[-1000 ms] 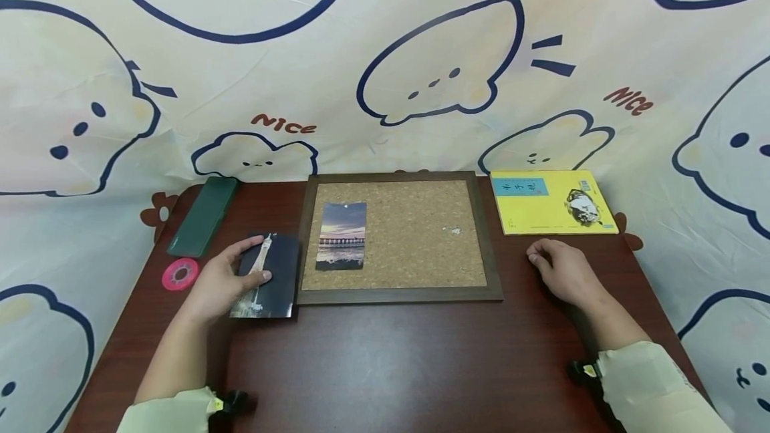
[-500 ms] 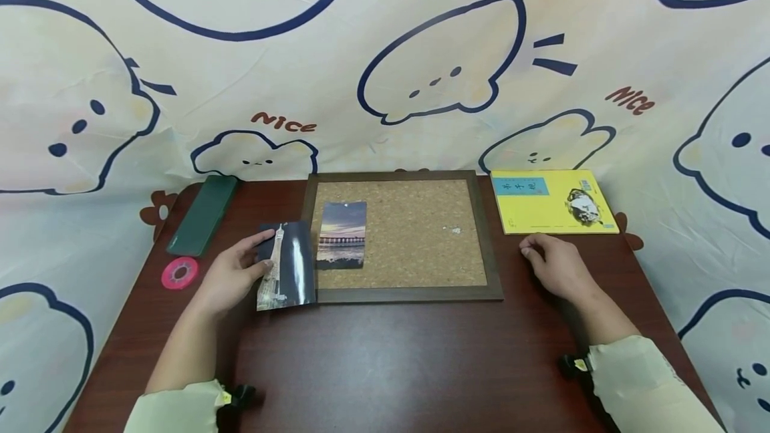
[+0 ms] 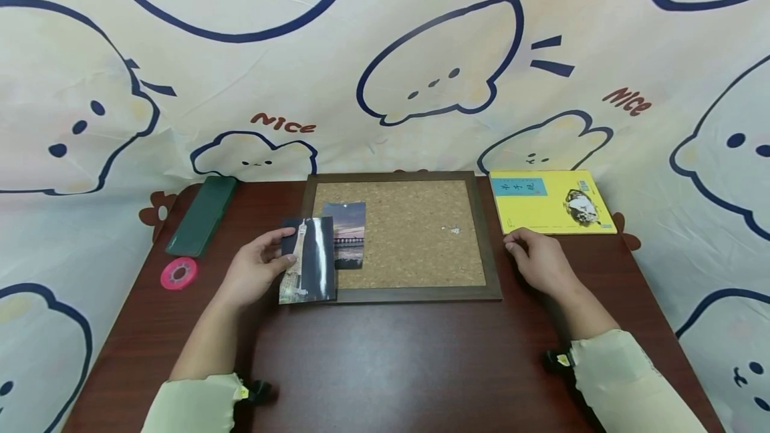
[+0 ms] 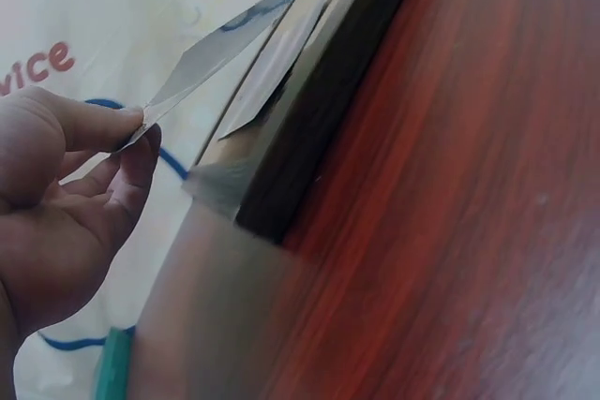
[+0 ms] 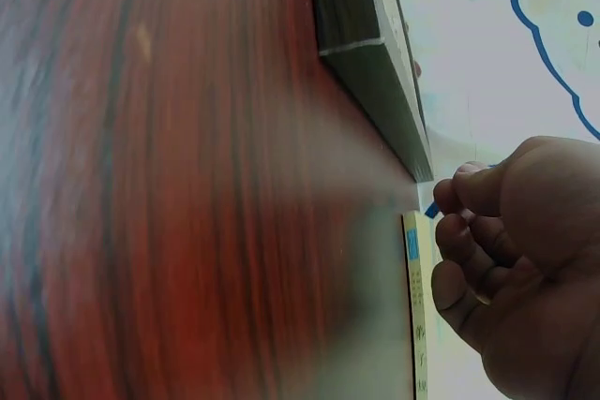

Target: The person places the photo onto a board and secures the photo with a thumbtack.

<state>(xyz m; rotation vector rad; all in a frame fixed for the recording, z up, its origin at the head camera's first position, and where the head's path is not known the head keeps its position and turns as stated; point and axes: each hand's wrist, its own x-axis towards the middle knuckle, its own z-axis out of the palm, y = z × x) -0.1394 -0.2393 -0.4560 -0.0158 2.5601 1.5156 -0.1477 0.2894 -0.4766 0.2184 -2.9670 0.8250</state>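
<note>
My left hand pinches a dark tower photo by its left edge and holds it lifted over the lower left corner of the cork board. The left wrist view shows the tower photo held between thumb and fingers above the board's dark frame. A sunset pier photo lies on the cork, partly covered by the tower photo. My right hand rests on the table beside the board's right frame with loosely curled fingers and holds nothing.
A yellow book lies at the back right. A green case and a pink tape roll sit at the left. The dark wooden table meets a cartoon-printed cloth backdrop behind.
My left hand lifted the tower photo off the table and carried it right, over the board's left frame and the pier photo. My right hand slid left toward the frame.
</note>
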